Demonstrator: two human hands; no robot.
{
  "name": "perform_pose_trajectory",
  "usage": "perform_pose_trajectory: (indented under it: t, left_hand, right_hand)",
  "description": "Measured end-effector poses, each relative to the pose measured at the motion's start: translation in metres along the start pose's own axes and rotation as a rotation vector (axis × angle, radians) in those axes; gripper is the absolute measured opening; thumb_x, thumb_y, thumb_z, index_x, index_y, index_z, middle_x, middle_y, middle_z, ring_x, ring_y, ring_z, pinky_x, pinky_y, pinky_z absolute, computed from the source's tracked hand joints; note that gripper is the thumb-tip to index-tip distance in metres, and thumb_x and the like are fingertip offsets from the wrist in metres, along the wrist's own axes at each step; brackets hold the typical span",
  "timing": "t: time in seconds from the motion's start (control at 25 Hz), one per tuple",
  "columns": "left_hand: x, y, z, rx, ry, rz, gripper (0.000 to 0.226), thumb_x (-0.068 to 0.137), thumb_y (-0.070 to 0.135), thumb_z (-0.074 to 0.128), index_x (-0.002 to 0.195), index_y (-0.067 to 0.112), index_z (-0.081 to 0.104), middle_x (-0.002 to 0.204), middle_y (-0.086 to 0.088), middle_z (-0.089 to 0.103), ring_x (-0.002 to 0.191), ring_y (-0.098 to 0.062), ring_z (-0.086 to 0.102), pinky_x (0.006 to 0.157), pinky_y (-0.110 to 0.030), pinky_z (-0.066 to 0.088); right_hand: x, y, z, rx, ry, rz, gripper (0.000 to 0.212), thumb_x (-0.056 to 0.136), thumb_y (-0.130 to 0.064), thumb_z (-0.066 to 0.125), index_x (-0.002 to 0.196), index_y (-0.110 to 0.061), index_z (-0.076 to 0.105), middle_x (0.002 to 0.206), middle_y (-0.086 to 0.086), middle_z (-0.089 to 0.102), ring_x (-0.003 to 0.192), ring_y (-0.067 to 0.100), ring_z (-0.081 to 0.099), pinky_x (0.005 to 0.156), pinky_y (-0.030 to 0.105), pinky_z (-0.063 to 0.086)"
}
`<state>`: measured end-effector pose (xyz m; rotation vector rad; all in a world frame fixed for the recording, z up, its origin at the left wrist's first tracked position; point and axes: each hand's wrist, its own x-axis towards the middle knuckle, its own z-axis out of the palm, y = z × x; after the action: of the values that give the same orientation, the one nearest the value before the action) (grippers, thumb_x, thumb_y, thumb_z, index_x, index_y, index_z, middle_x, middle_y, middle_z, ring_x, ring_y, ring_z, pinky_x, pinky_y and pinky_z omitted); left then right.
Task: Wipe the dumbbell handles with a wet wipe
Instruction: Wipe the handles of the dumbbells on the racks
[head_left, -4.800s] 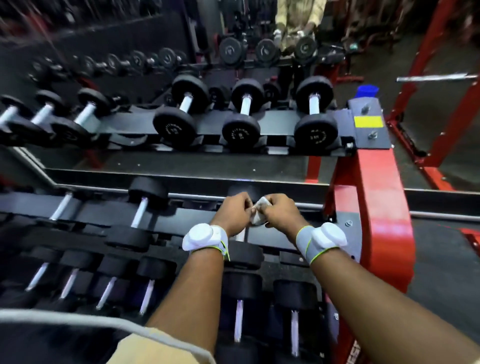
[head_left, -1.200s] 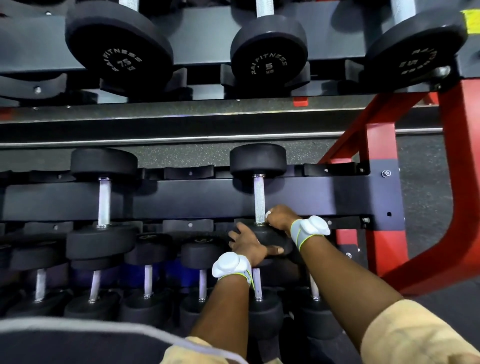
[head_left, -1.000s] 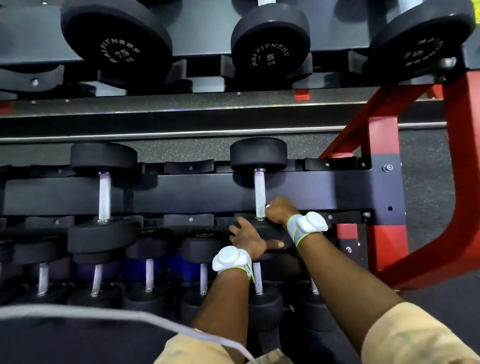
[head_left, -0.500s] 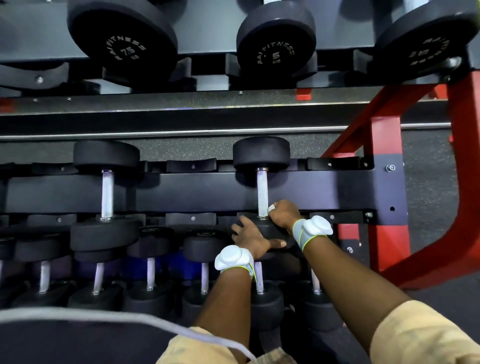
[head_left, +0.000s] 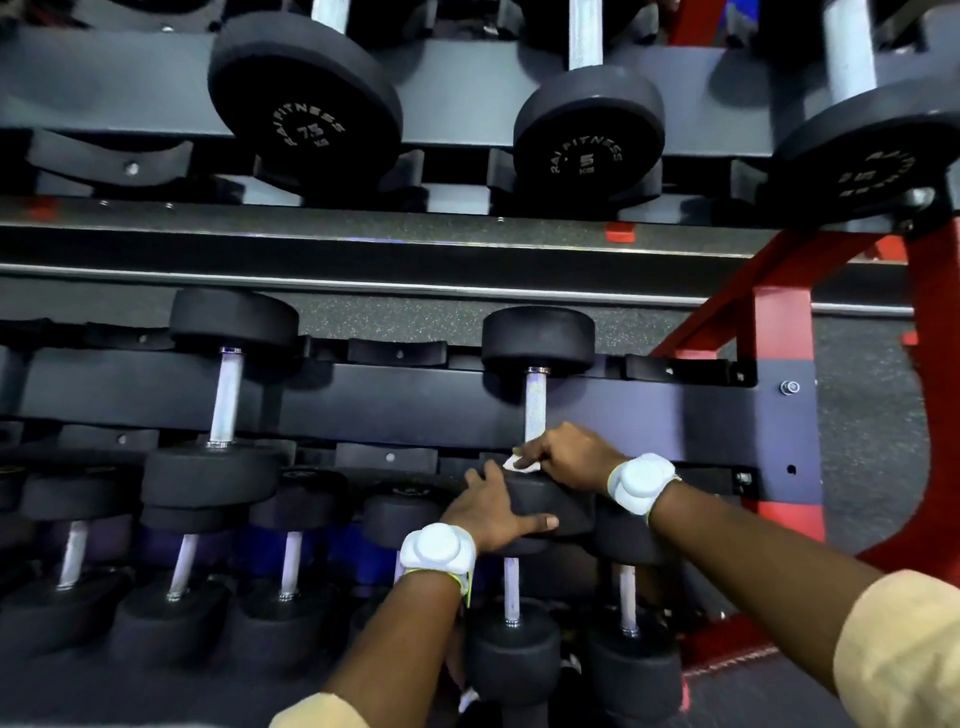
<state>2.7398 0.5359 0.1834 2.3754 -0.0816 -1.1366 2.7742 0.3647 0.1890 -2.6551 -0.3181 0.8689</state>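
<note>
The dumbbell (head_left: 537, 338) being cleaned lies on the middle rack shelf (head_left: 389, 400), near its right end beside the red frame (head_left: 779, 332), with its handle (head_left: 535, 405) running away from the person. The left hand (head_left: 493, 512) rests on the near head (head_left: 550, 501) with fingers spread and fairly straight, apparently to stop the dumbbell rolling. The right hand (head_left: 571, 457) has its fingers curled at the near end of the handle, pinching the wet wipe (head_left: 519, 465) against the metal, positioned for a stroke along the bar.
</note>
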Motion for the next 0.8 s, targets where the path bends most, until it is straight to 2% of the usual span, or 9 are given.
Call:
perform_pose_trajectory:
  t: [0.08,0.16,0.24,0.36,0.44,0.56,0.68,0.8]
  left_hand:
    - [0.0,0.002,-0.001,-0.012,0.003,-0.025,0.138,0.059,0.08,0.07,0.153,0.007,0.001,0.156,-0.019,0.017,0.143,-0.033,0.031,0.113,-0.038,0.034]
    - [0.0,0.007,0.0,-0.07,0.015,-0.049,0.14,0.056,0.079,0.074,0.153,0.008,0.003,0.154,-0.017,0.02,0.141,-0.032,0.033,0.111,-0.038,0.036]
    - [0.0,0.007,0.003,-0.123,0.021,-0.047,0.143,0.055,0.076,0.077,0.153,0.007,-0.001,0.156,-0.018,0.017,0.141,-0.033,0.032,0.112,-0.039,0.036]
    - [0.0,0.005,0.002,-0.164,-0.005,-0.061,0.147,0.057,0.072,0.079,0.153,0.007,-0.01,0.159,-0.018,0.006,0.145,-0.033,0.025,0.115,-0.039,0.032]
    - [0.0,0.004,0.001,-0.185,-0.015,-0.055,0.145,0.058,0.07,0.08,0.153,0.007,-0.009,0.158,-0.017,0.007,0.145,-0.032,0.025,0.115,-0.038,0.031]
    - [0.0,0.004,0.001,-0.198,-0.013,-0.035,0.14,0.059,0.069,0.08,0.152,0.008,-0.005,0.155,-0.016,0.012,0.143,-0.031,0.027,0.114,-0.037,0.032]
    - [0.001,0.002,0.002,-0.213,-0.021,-0.042,0.147,0.057,0.071,0.08,0.153,0.008,-0.013,0.159,-0.015,0.003,0.147,-0.032,0.02,0.117,-0.038,0.028]
    - [0.002,0.002,0.003,-0.213,-0.009,-0.032,0.147,0.057,0.07,0.08,0.152,0.008,-0.012,0.157,-0.016,0.006,0.146,-0.031,0.022,0.117,-0.037,0.028]
  right_hand:
    - [0.002,-0.006,-0.004,-0.088,-0.024,0.003,0.041,0.09,-0.022,0.051,0.122,-0.045,0.064,0.131,-0.013,0.061,0.121,0.021,0.057,0.1,0.033,0.046]
    - [0.006,-0.012,-0.007,-0.164,-0.032,0.006,0.035,0.093,-0.031,0.05,0.124,-0.041,0.063,0.129,0.001,0.064,0.116,0.03,0.06,0.095,0.038,0.05]
    - [0.01,-0.017,-0.009,-0.24,-0.041,0.011,0.033,0.092,-0.027,0.053,0.121,-0.034,0.067,0.121,0.009,0.066,0.108,0.034,0.062,0.089,0.038,0.053]
    - [0.013,-0.027,-0.006,-0.34,-0.029,0.034,0.03,0.088,-0.019,0.054,0.112,-0.021,0.071,0.11,0.012,0.068,0.099,0.036,0.066,0.079,0.039,0.056]
    - [0.014,-0.025,-0.007,-0.305,-0.053,0.027,0.032,0.088,-0.019,0.053,0.115,-0.025,0.07,0.113,0.011,0.067,0.101,0.037,0.064,0.082,0.038,0.055]
    - [0.011,-0.017,-0.011,-0.155,-0.108,0.014,0.04,0.088,-0.021,0.052,0.119,-0.042,0.066,0.123,0.004,0.066,0.108,0.034,0.062,0.089,0.038,0.052]
    - [0.012,-0.016,-0.013,-0.21,-0.086,-0.007,0.038,0.085,-0.021,0.056,0.117,-0.039,0.068,0.118,0.006,0.067,0.103,0.034,0.063,0.083,0.037,0.053]
    - [0.012,-0.015,-0.013,-0.183,-0.073,-0.008,0.037,0.088,-0.024,0.056,0.118,-0.042,0.067,0.122,0.005,0.066,0.106,0.034,0.062,0.086,0.037,0.052]
